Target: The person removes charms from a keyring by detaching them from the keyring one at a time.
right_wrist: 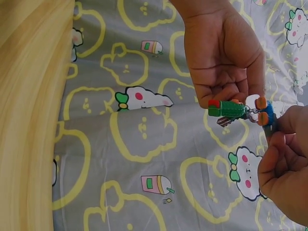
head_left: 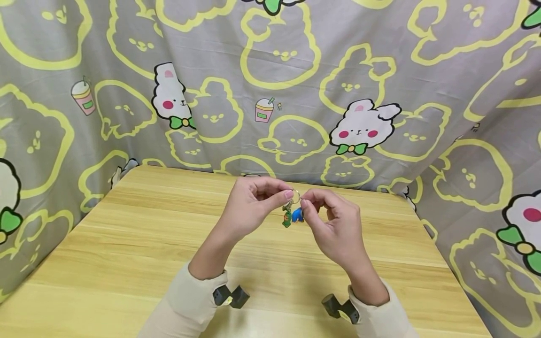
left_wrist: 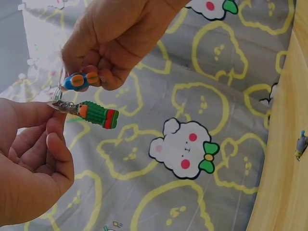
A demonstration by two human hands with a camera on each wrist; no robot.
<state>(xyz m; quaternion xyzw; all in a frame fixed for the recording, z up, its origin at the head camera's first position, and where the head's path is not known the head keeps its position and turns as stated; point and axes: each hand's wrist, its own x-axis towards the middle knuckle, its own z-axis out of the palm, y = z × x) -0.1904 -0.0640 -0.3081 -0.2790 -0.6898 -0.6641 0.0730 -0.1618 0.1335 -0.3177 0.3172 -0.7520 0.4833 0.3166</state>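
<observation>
Keyring, green charm and blue charm, one each, occupy two hands.

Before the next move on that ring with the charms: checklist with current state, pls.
1. Left fingers pinching the metal ring: ok.
2. Right fingers pinching at the blue charm: ok.
3. Green charm hanging below the left fingertips: ok.
4. Ring and charms held up off the table: ok.
5. Blue charm linked to the ring: cannot tell, the join is hidden.
6. Gap open in the ring: cannot tell, too small.
</observation>
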